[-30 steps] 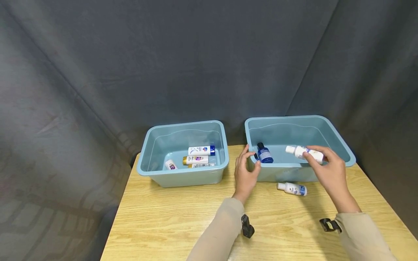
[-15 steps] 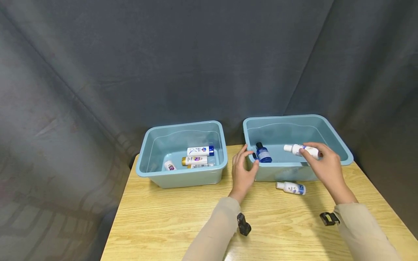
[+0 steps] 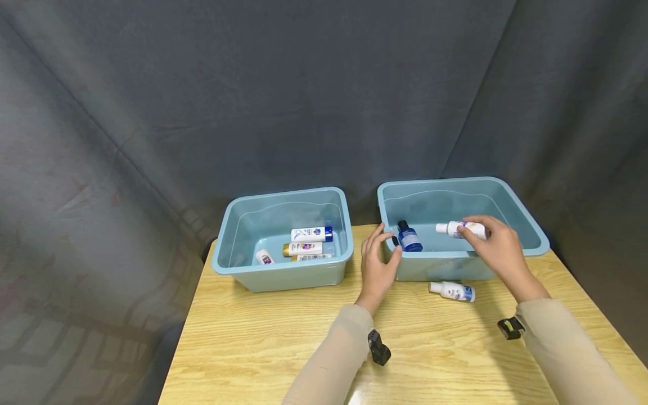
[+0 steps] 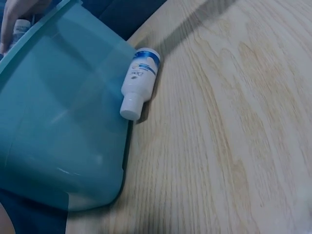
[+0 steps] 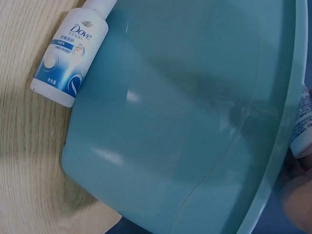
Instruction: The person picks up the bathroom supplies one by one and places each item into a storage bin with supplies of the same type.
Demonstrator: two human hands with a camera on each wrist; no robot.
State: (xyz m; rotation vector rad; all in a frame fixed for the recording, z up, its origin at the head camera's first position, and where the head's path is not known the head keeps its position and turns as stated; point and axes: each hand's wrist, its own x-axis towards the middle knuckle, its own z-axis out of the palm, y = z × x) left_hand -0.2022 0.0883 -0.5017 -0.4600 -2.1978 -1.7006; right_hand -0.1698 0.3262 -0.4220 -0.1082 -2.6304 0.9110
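Note:
Between its thumb and fingers my right hand (image 3: 496,244) pinches a small white bottle (image 3: 448,228), cap pointing left, over the right plastic bin (image 3: 538,239). At that bin's front left corner my left hand (image 3: 376,270) grips the rim, thumb and fingers curved about it. A small black cap-like piece (image 3: 395,241) shows between its fingertips. Inside the bin lies a blue bottle (image 3: 409,239) with a black cap. A white and blue Dove bottle (image 5: 70,56) lies on the table against the bin's front wall. The right wrist view shows the held bottle (image 5: 303,124) beyond the rim.
On the left stands another blue-green bin (image 3: 283,277) with several small bottles in it, among them a white bottle with a blue cap (image 3: 311,234). Both bins sit on a wooden table (image 3: 263,343). A dark curtain (image 3: 314,101) hangs behind.
My right hand has moved a little left and away from me with the white bottle. The left hand keeps its place at the bin's corner.

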